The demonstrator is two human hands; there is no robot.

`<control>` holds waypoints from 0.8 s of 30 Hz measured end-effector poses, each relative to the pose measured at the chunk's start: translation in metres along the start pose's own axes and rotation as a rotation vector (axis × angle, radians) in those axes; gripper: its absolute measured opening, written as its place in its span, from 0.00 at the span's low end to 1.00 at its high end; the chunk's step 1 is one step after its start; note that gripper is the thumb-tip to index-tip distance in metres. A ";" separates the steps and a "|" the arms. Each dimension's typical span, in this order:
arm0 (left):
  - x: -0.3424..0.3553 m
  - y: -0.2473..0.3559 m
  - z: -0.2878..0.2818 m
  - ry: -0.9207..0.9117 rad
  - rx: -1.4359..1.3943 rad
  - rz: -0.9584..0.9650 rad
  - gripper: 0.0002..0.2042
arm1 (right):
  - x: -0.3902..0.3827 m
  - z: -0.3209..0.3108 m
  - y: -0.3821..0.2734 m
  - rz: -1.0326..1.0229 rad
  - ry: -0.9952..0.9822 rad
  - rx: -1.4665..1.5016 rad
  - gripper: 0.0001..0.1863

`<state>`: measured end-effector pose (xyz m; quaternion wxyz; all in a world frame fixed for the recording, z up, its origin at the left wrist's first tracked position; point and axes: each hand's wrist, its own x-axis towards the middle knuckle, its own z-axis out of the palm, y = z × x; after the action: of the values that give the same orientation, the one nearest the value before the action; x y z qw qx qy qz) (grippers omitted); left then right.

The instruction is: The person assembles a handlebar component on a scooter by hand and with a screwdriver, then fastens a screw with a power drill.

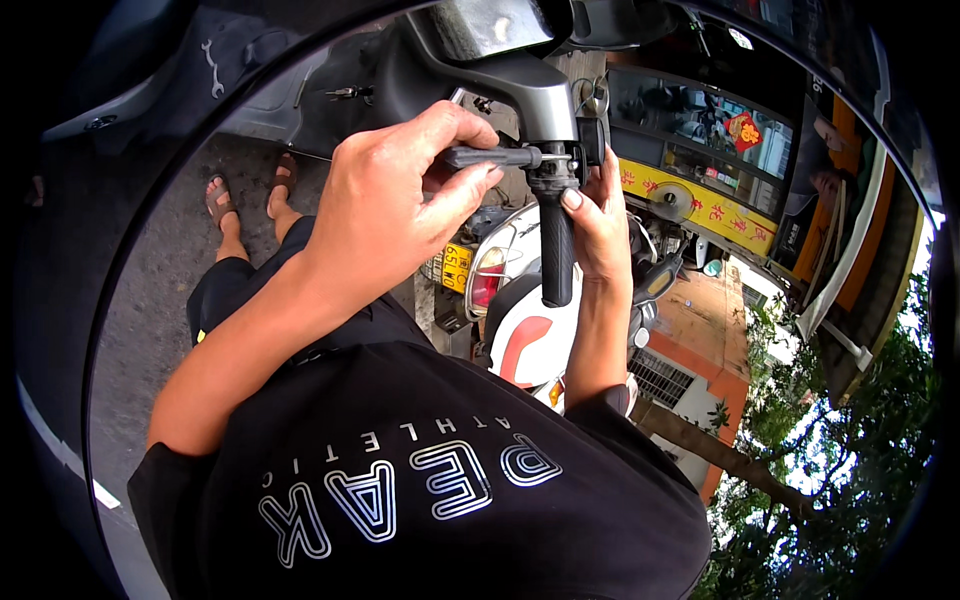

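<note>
Screwdriver [490, 157], in the head view, lies crosswise at the upper end of the black grip [556, 250], its thin shaft reaching the collar [550, 184] below the grey housing [548, 112]. The left hand [390, 185] has its fingers clamped on the dark handle. The right hand [603, 235] has its thumb beside the collar; its other fingers are mostly hidden, so I cannot tell whether they close. Likely step: working a fastener there. The next move seems to call for a seated tip and a steady bar.
</note>
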<state>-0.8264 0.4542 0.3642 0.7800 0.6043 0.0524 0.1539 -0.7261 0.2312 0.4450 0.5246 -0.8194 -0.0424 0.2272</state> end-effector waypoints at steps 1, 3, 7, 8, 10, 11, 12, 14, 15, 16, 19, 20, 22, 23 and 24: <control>-0.001 0.000 0.001 -0.007 -0.016 -0.019 0.09 | 0.000 0.000 0.000 0.003 0.004 -0.008 0.52; -0.002 0.001 0.001 -0.009 -0.037 -0.041 0.09 | 0.000 -0.001 -0.001 0.012 0.007 -0.017 0.52; -0.002 0.006 0.007 -0.049 -0.005 -0.044 0.09 | 0.000 0.002 -0.004 -0.001 -0.026 -0.011 0.52; -0.002 0.007 0.008 -0.053 0.024 -0.042 0.09 | 0.000 0.002 -0.004 -0.001 -0.027 -0.012 0.52; -0.003 0.007 0.010 -0.027 0.048 0.000 0.09 | 0.000 0.002 -0.004 -0.011 -0.020 -0.001 0.52; -0.003 0.006 0.010 -0.004 0.073 0.043 0.09 | 0.000 0.002 -0.003 -0.012 -0.019 -0.001 0.52; -0.003 0.004 0.010 -0.004 0.073 0.043 0.09 | 0.000 0.002 -0.003 -0.005 -0.018 -0.004 0.52; -0.003 -0.001 0.010 0.047 0.013 0.033 0.09 | 0.001 0.001 -0.003 0.001 -0.017 -0.005 0.52; -0.003 0.000 0.009 0.047 0.014 0.033 0.09 | 0.001 0.001 -0.003 0.002 -0.020 -0.010 0.52; -0.003 0.002 0.008 0.028 0.041 0.028 0.09 | 0.002 0.000 -0.003 0.003 -0.023 -0.014 0.53; -0.003 0.005 0.008 0.022 0.100 0.038 0.09 | 0.001 0.000 -0.004 0.006 -0.019 -0.005 0.53; -0.003 0.006 0.008 0.030 0.133 0.057 0.09 | 0.000 0.001 -0.004 0.006 -0.020 -0.006 0.53; -0.003 0.008 0.008 0.031 0.153 0.068 0.09 | -0.001 0.002 -0.005 -0.001 -0.009 -0.003 0.53; -0.004 0.008 0.008 0.030 0.174 0.080 0.09 | 0.000 0.002 -0.004 -0.002 -0.010 -0.003 0.53; -0.005 0.009 0.008 0.031 0.175 0.080 0.09 | 0.000 0.002 -0.004 -0.001 -0.008 -0.002 0.53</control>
<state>-0.8303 0.4469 0.3744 0.7166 0.6692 0.0533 0.1892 -0.7263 0.2345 0.4477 0.5238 -0.8189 -0.0454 0.2301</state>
